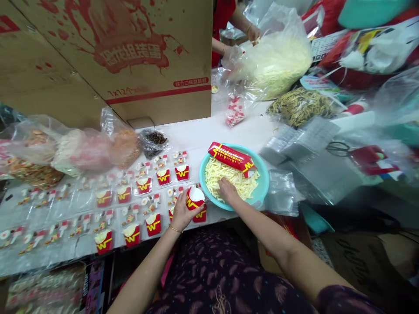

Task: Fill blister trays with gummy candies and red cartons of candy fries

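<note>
Cardboard closes off the far left: a tall printed carton (157,93) stands on the white surface (193,131) beyond the left hand (182,213), its top cut off. The hands are apart. The left hand grips a red fry box (194,204) with a yellow zigzag, its white-lined mouth facing up. Just right of it, a turquoise bowl (264,185) holds pale yellow toy fries (244,188); the right hand (228,192) has its fingertips buried there, so I cannot tell whether they pinch any. A long red bundle (229,157) lies across the bowl beyond the right hand, its makeup unclear.

Left of the left hand, filled fry boxes (153,224) lie in rows; the left hand partly hides the nearest. Farther left, small trinkets (59,229) blur. Clear plastic sleeves (281,192) lie right of the right hand, beside the bowl. Well beyond it, a co-worker's forearm (240,22) reaches toward a large clear bag (278,65); the carton and frame cut off the person's body.
</note>
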Action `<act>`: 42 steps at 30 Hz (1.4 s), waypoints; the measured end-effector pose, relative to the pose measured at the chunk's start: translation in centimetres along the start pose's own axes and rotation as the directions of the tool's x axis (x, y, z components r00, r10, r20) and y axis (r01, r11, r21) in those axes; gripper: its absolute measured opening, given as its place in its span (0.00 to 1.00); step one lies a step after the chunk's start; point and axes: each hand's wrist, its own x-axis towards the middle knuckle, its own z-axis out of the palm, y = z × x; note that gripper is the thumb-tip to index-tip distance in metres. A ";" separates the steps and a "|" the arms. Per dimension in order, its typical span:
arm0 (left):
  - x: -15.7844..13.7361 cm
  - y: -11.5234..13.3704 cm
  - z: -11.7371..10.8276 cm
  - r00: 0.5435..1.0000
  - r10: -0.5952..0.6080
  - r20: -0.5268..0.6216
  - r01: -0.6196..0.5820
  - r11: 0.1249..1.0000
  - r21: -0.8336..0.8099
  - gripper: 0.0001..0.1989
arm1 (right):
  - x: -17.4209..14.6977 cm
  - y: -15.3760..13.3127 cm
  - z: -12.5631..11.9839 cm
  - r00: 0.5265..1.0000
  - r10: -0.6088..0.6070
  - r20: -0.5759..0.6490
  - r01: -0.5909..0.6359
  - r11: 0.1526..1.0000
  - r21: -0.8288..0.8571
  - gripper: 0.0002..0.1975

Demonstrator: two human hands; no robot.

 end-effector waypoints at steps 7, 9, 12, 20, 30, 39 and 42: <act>0.5 -0.4 0.9 1.000 0.024 0.020 -0.024 1.000 0.017 0.37 | 0.0 1.4 0.3 0.995 -0.061 -0.074 0.069 0.991 0.113 0.18; 0.8 -0.4 1.2 0.999 0.045 0.030 -0.046 0.999 0.029 0.38 | 0.2 1.5 0.5 0.995 -0.030 -0.095 0.049 0.977 0.207 0.16; 1.5 -0.2 1.5 0.996 0.077 0.039 -0.079 0.996 0.040 0.37 | 0.6 2.7 -0.3 0.998 0.040 -0.041 -0.017 0.896 0.443 0.15; 4.4 3.3 3.3 0.981 0.149 0.126 -0.158 0.985 0.065 0.36 | -0.5 3.5 -5.6 0.986 -0.164 0.033 0.073 0.599 0.797 0.14; 5.4 5.0 5.4 0.985 0.144 0.101 -0.154 0.982 0.111 0.36 | -1.6 1.5 -5.6 0.957 -0.258 -0.129 0.289 0.850 0.440 0.22; 5.3 5.1 6.2 0.962 0.271 0.034 -0.273 0.960 0.057 0.32 | -0.9 1.0 -7.0 0.896 -0.443 -0.012 0.386 0.768 0.511 0.09; 5.3 5.1 6.1 0.968 0.250 0.028 -0.251 0.967 0.038 0.32 | -0.9 0.7 -7.0 0.946 -0.317 -0.076 0.313 0.817 0.484 0.11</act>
